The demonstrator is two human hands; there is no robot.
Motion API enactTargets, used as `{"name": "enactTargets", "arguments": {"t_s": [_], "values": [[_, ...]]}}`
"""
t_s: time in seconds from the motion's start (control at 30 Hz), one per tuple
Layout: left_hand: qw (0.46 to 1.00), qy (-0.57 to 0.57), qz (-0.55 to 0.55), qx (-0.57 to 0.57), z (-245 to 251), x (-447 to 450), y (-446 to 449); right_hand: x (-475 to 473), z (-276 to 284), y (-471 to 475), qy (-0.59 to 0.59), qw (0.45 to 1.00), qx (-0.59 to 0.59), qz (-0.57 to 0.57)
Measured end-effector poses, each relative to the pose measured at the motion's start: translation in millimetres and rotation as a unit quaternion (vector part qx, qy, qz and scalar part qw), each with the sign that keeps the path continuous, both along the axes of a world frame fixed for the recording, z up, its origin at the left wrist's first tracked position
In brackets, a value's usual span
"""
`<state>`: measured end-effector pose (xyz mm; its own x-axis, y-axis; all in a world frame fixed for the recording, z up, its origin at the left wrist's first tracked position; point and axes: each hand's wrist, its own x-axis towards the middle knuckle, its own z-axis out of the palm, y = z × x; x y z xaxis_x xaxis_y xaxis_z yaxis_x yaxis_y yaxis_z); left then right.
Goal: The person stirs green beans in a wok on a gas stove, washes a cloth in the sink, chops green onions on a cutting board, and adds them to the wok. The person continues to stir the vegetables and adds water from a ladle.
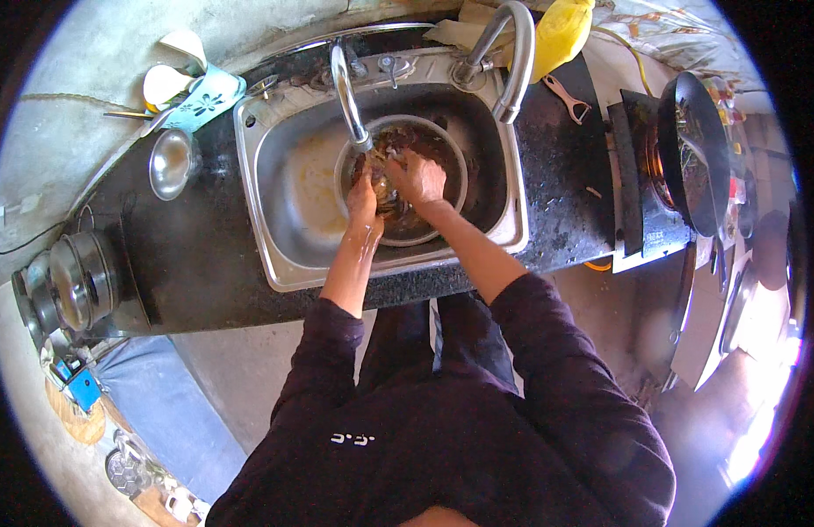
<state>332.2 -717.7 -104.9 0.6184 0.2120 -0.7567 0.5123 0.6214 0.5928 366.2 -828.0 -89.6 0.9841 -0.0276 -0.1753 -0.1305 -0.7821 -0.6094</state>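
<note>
Both my hands are over a round metal basin point(464, 178) that stands in the right part of a stainless steel sink point(275, 197). Dark reddish-brown pieces point(420, 139) and murky water lie in the basin. My left hand point(363, 197) is under the tip of the chrome faucet point(344, 85), its wrist wet. My right hand point(420, 176) is bent just to the right of it, fingers toward a brownish, wet item between the hands. What that item is, and which hand grips it, I cannot tell.
A thicker faucet point(512, 59) arches over the sink's back right corner. On the dark counter are a metal bowl point(172, 165), a light blue utensil holder point(206, 99) and a peeler point(567, 100). Stacked pots point(84, 280) stand far left, a wok point(693, 155) on a stove at right. A yellow bag point(562, 36) sits behind.
</note>
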Motion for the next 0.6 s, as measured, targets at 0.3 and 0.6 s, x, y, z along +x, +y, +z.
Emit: {"name": "enactTargets", "arguments": {"t_s": [0.3,0.6], "values": [[0.978,0.027,-0.019,-0.207,-44.1,-14.5,22.5,-17.5,-70.1,-4.9,0.076,0.993,0.070,0.064],[0.928,-0.196,-0.115,-0.296,-56.9,-0.3,37.3,-64.8,53.3,43.3,-0.090,0.984,0.144,0.059]]}}
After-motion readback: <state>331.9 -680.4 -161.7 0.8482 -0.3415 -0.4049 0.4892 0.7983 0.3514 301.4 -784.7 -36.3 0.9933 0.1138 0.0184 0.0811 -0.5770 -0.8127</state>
